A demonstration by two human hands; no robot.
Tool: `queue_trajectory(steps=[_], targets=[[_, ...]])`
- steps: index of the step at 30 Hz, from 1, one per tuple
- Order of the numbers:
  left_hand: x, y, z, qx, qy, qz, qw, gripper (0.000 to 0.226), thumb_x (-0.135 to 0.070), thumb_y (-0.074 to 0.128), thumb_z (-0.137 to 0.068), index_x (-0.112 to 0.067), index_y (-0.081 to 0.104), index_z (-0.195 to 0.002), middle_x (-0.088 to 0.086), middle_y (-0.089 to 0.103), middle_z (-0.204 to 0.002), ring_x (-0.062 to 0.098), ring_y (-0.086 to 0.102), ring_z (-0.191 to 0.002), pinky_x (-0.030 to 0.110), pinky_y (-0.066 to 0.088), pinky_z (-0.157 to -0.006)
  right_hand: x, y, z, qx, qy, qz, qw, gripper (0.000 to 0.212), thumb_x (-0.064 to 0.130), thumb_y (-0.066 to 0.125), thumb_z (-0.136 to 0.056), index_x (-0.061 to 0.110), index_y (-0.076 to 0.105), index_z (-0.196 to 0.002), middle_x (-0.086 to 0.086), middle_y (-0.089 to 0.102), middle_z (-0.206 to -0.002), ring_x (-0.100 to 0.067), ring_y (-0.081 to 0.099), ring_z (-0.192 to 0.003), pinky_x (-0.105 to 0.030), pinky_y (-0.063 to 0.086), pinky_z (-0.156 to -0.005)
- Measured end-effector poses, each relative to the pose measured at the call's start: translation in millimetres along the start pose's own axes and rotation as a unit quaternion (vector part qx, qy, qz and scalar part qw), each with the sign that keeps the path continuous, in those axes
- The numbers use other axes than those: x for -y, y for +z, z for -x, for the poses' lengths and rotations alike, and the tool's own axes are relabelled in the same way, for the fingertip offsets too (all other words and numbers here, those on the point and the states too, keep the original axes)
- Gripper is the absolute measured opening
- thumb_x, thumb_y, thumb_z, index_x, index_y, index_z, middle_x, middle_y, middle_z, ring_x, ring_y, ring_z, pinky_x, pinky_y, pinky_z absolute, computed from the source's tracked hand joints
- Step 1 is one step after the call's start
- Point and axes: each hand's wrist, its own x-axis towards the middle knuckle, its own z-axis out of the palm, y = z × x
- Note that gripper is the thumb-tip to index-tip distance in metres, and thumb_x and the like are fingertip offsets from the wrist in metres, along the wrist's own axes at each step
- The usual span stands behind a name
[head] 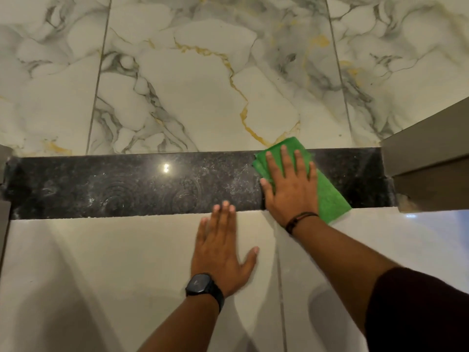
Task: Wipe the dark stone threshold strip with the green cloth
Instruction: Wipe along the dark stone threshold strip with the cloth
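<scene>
The dark stone threshold strip (127,184) runs left to right across the floor, speckled, with dusty swirl marks on its left and middle parts. A folded green cloth (330,196) lies on the strip's right part, overlapping both edges. My right hand (289,186) lies flat on the cloth, fingers spread, pressing it onto the stone. My left hand (223,250) rests flat on the plain tile just in front of the strip, fingertips touching its near edge, holding nothing. A black watch sits on my left wrist.
White marble-patterned tiles (203,85) with grey and gold veins lie beyond the strip. Plain cream tiles (101,262) lie on the near side. A grey door frame (429,153) stands at the strip's right end, another frame piece (3,179) at the left end.
</scene>
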Motion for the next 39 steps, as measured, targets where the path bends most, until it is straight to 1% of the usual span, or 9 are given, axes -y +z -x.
queue_trajectory(steps=[3,8,13,21,27,31,35,37,39], targets=[[2.6,-2.5,2.6,-0.010,-0.057,-0.007,0.998,0.090,-0.062,0.033,-0.088,-0.005,0.009,-0.153,0.010,0.005,-0.160,0.023,-0.001,-0.148,0.046,0.004,-0.118,-7.0,-0.2,12.0,-0.002,-0.048,-0.001,0.999,0.058,0.043,0.033,-0.093,0.030,0.022,-0.148,-0.002,0.025,-0.157,-0.029,0.026,-0.140,-0.053,0.019,-0.110],[0.7,-3.6,1.2,-0.010,-0.054,-0.021,0.998,0.089,-0.062,0.029,-0.088,-0.004,0.010,-0.152,0.009,0.004,-0.160,0.023,-0.002,-0.148,0.045,0.001,-0.118,-72.4,5.0,39.3,0.013,-0.148,0.026,0.989,0.053,0.042,0.032,-0.095,0.032,0.026,-0.147,0.000,0.030,-0.154,-0.025,0.028,-0.140,-0.050,0.022,-0.110],[1.6,-2.0,0.7,-0.010,-0.052,-0.028,0.998,0.090,-0.064,0.028,-0.088,-0.005,0.007,-0.152,0.009,0.002,-0.160,0.022,-0.004,-0.148,0.042,-0.004,-0.118,-129.2,1.1,37.5,-0.010,0.000,0.006,1.000,0.054,0.048,0.032,-0.093,0.035,0.027,-0.145,-0.008,0.030,-0.154,-0.028,0.026,-0.140,-0.057,0.023,-0.109],[31.9,-6.0,16.2,-0.001,-0.067,-0.046,0.997,0.094,-0.071,0.022,-0.087,-0.008,0.001,-0.153,0.009,0.000,-0.161,0.024,-0.005,-0.148,0.043,-0.004,-0.118,-62.1,4.1,7.0,-0.089,0.186,-0.058,0.977,0.047,0.037,0.043,-0.094,0.030,0.039,-0.141,-0.008,0.036,-0.151,-0.032,0.031,-0.135,-0.055,0.028,-0.100],[61.7,-14.1,24.7,-0.001,-0.110,-0.058,0.992,0.103,-0.080,0.019,-0.082,-0.009,-0.001,-0.153,0.009,-0.003,-0.160,0.023,-0.007,-0.148,0.046,-0.002,-0.118,-2.6,4.9,1.5,-0.044,0.114,-0.049,0.991,0.049,0.039,0.039,-0.095,0.037,0.033,-0.143,0.002,0.029,-0.155,-0.030,0.028,-0.137,-0.054,0.025,-0.101],[63.0,-16.8,23.1,-0.006,-0.113,-0.059,0.992,0.106,-0.082,0.019,-0.080,-0.008,0.002,-0.153,0.011,0.002,-0.161,0.025,-0.001,-0.148,0.047,0.002,-0.118,31.8,8.6,16.3,-0.003,-0.035,-0.055,0.998,0.050,0.039,0.041,-0.094,0.038,0.029,-0.143,0.004,0.029,-0.155,-0.028,0.029,-0.137,-0.052,0.027,-0.100],[63.3,-16.0,22.3,-0.013,-0.110,-0.058,0.992,0.104,-0.081,0.021,-0.081,-0.007,0.003,-0.153,0.013,0.005,-0.161,0.025,0.000,-0.148,0.048,0.003,-0.118,-10.2,7.6,45.3,-0.012,-0.179,-0.005,0.984,0.051,0.038,0.049,-0.091,0.036,0.039,-0.140,0.003,0.039,-0.150,-0.027,0.041,-0.132,-0.049,0.035,-0.096],[64.9,-14.9,22.6,-0.014,-0.109,-0.062,0.992,0.103,-0.080,0.021,-0.082,-0.008,0.001,-0.153,0.012,0.003,-0.161,0.024,-0.003,-0.148,0.047,0.001,-0.118,-43.9,6.6,49.5,-0.015,-0.185,0.011,0.983,0.049,0.039,0.045,-0.091,0.036,0.040,-0.140,0.002,0.040,-0.150,-0.027,0.042,-0.132,-0.049,0.035,-0.098],[65.3,-14.6,22.5,-0.014,-0.105,-0.057,0.993,0.102,-0.079,0.021,-0.083,-0.008,0.001,-0.153,0.011,0.002,-0.161,0.024,-0.004,-0.148,0.047,0.001,-0.118,-73.0,2.5,47.7,-0.013,-0.113,0.025,0.993,0.049,0.041,0.038,-0.092,0.036,0.038,-0.141,-0.001,0.038,-0.151,-0.027,0.039,-0.135,-0.051,0.033,-0.101]])
